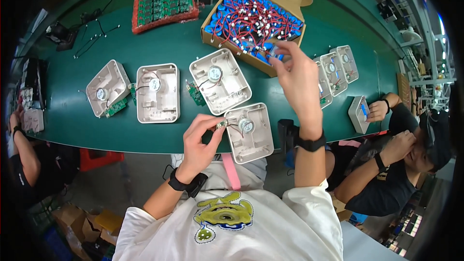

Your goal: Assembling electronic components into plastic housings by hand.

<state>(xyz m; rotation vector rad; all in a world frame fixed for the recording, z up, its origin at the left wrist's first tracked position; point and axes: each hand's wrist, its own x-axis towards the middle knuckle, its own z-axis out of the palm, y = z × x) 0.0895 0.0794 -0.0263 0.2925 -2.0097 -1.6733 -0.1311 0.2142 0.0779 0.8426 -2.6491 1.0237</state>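
My left hand is closed in a pinch on a small green circuit board, wired to the speaker inside a white plastic housing. That housing lies open side up at the table's near edge, touching another white housing above it. My right hand reaches to the near right corner of a cardboard box full of blue battery packs with red leads and white plugs. Its thumb and fingers close around one blue battery pack; the fingers partly hide it.
Two more open housings lie to the left, with green boards beside them. A stack of circuit boards on red wrap stands at the back. Several housings lie to the right, where a co-worker's hand touches one.
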